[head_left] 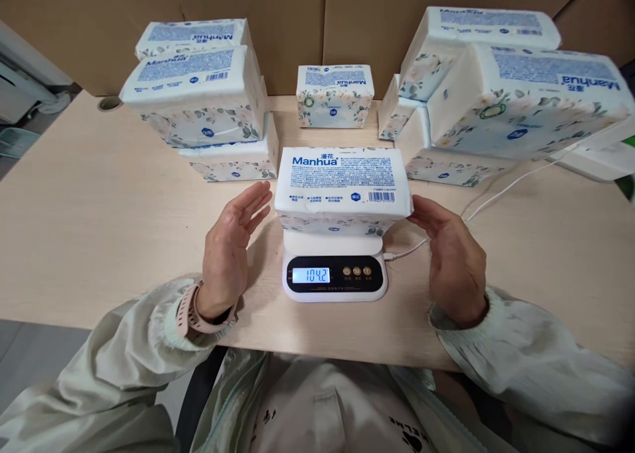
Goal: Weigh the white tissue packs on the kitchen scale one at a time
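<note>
A pack of Manhua tissues [342,185] rests on the white digital kitchen scale [333,293], hiding most of its platform. The lit display [311,275] reads about 104.2. My left hand [231,248] is just left of the pack, fingers stretched out and apart from it, holding nothing. On the other side, my right hand [454,258] is open, with its fingertips at the pack's right end; whether they touch it I cannot tell. A white cable [404,250] plugs into the scale's right side and passes behind my right hand.
Stacked tissue packs [198,102] stand at the back left, and more stacked packs [526,99] at the back right. A single tissue pack [335,97] sits between them. Brown cardboard [292,30] rises behind the wooden table [124,241].
</note>
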Action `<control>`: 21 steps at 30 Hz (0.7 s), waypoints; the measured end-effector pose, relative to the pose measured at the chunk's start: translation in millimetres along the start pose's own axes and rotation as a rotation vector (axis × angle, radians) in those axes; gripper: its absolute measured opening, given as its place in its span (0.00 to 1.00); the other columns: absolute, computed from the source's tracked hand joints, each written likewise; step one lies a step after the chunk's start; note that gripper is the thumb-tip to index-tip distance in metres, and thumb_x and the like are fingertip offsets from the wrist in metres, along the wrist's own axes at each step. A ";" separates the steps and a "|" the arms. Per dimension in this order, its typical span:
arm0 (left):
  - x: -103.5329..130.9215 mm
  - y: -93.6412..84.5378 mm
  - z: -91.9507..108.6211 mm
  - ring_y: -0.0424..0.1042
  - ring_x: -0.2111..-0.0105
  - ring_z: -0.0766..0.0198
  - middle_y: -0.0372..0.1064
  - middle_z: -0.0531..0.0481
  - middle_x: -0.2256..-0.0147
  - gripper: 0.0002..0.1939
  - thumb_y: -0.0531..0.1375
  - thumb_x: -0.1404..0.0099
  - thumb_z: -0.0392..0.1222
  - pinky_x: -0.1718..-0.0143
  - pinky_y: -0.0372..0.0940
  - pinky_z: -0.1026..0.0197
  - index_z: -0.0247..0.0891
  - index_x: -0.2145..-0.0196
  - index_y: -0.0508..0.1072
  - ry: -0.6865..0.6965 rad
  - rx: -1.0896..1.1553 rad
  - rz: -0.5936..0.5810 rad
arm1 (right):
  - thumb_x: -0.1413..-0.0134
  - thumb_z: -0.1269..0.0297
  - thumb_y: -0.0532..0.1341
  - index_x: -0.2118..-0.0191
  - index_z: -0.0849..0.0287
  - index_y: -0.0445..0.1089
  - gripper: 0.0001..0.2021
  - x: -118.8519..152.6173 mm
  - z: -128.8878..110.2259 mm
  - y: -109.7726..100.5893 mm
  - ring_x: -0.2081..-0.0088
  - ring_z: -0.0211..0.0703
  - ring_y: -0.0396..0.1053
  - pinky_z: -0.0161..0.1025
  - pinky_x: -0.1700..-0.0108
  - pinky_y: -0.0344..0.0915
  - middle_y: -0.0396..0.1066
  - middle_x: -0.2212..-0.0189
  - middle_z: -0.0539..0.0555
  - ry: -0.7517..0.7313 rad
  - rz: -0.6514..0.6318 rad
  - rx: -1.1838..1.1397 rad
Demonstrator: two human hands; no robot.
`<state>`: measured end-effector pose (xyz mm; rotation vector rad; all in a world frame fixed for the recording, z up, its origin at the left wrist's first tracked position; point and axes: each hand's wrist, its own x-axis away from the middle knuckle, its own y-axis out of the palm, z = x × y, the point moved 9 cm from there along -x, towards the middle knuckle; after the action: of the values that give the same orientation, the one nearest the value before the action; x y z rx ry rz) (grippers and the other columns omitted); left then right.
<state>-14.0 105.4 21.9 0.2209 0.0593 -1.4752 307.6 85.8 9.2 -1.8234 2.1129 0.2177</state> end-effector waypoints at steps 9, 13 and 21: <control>5.0 2.6 12.7 0.71 0.32 0.50 0.74 0.50 0.36 0.23 0.53 0.21 0.58 0.29 0.65 0.42 0.50 0.40 0.79 0.163 -0.020 -0.039 | 0.26 0.53 0.58 0.54 0.50 0.80 0.14 0.6 -16.1 -3.8 0.40 0.54 0.77 0.61 0.32 0.67 0.82 0.46 0.53 -0.075 0.092 -0.053; 4.7 2.3 11.9 0.72 0.33 0.52 0.75 0.51 0.36 0.22 0.53 0.21 0.57 0.31 0.68 0.45 0.49 0.43 0.80 0.174 -0.048 -0.031 | 0.27 0.53 0.59 0.53 0.50 0.80 0.13 0.7 -15.4 -4.9 0.40 0.55 0.77 0.62 0.32 0.66 0.82 0.46 0.55 -0.091 0.089 -0.043; 5.1 3.9 12.1 0.70 0.33 0.51 0.75 0.55 0.37 0.19 0.54 0.23 0.59 0.29 0.66 0.42 0.54 0.45 0.80 0.110 -0.058 -0.016 | 0.27 0.52 0.58 0.53 0.50 0.80 0.14 0.4 -13.2 -5.3 0.40 0.56 0.77 0.62 0.32 0.66 0.82 0.46 0.55 -0.102 0.090 -0.035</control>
<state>-10.8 98.5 33.3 0.2554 0.1928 -1.4747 310.7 80.2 21.9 -1.7000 2.1344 0.3641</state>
